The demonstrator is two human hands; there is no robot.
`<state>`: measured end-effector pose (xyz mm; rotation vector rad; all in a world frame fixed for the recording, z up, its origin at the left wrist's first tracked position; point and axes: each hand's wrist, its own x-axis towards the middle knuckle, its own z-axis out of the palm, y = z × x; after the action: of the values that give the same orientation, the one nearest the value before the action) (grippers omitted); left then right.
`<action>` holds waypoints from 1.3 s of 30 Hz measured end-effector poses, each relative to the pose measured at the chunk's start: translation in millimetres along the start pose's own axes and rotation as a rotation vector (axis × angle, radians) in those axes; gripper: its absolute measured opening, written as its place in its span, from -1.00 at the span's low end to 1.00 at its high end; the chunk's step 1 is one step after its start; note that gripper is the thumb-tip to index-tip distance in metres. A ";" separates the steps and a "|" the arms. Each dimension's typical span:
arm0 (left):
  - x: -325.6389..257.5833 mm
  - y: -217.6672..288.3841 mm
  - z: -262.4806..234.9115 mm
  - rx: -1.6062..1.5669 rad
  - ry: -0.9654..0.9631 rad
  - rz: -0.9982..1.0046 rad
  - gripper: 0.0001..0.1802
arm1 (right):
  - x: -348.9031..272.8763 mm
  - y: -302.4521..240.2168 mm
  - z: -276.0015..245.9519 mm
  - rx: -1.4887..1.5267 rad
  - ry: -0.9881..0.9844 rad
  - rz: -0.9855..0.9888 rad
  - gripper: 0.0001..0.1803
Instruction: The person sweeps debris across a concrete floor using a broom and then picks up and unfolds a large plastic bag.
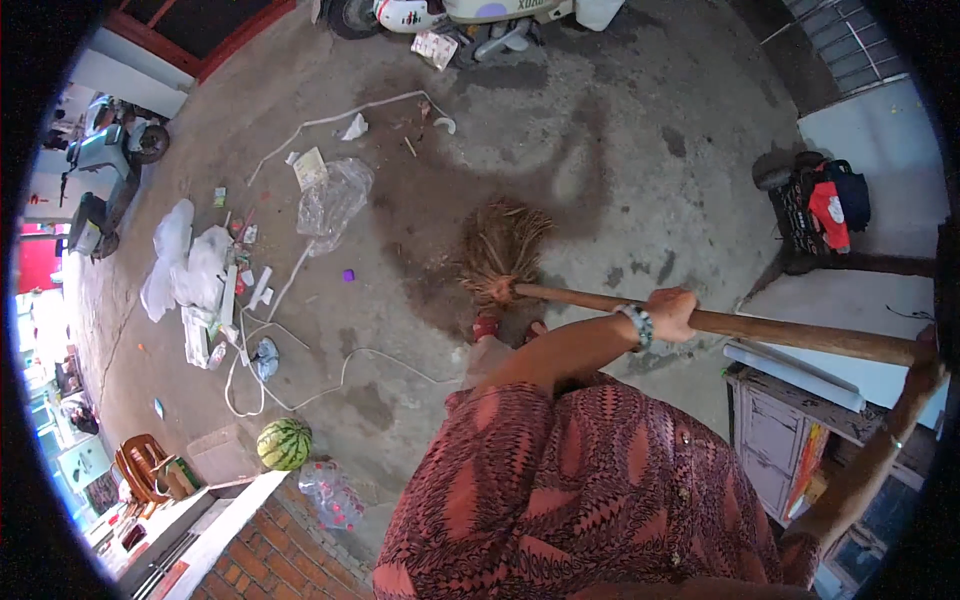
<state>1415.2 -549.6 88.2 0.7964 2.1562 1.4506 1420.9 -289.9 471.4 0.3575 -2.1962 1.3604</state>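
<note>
A straw broom [506,240] with a long wooden handle lies across in front of me, its bristles on the wet concrete by my feet. My left hand [672,314], a beaded bracelet at its wrist, is closed round the middle of the handle. At the handle's far right end my right hand [930,352] is wrapped round the wood, partly lost in the dark rim. Left of the bristles lie a small purple piece [349,275] and a crumpled clear plastic sheet [335,200].
Plastic bags [200,265], scraps and a white cord [345,370] litter the floor at left. A watermelon [284,444] sits by a bag of bottles [331,494]. Scooters stand at the back [500,15] and left [105,170]. An old cabinet [770,430] stands at right.
</note>
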 end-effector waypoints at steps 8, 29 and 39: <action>-220.0 -284.0 -15.2 0.465 -0.119 -0.041 -0.58 | -189.7 166.1 140.4 -0.146 -0.134 0.627 -0.09; -65.5 -92.6 -128.2 0.227 -0.587 -0.233 -0.62 | -172.4 269.9 32.9 -0.038 0.503 0.862 -0.83; 106.8 17.6 -136.2 0.250 -0.397 0.123 -0.73 | -122.7 139.0 -207.8 -0.307 0.612 0.504 -0.59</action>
<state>1254.2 -567.4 151.6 1.2108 2.0256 0.9791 1516.9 -48.0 372.3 -0.6822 -1.9652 1.1277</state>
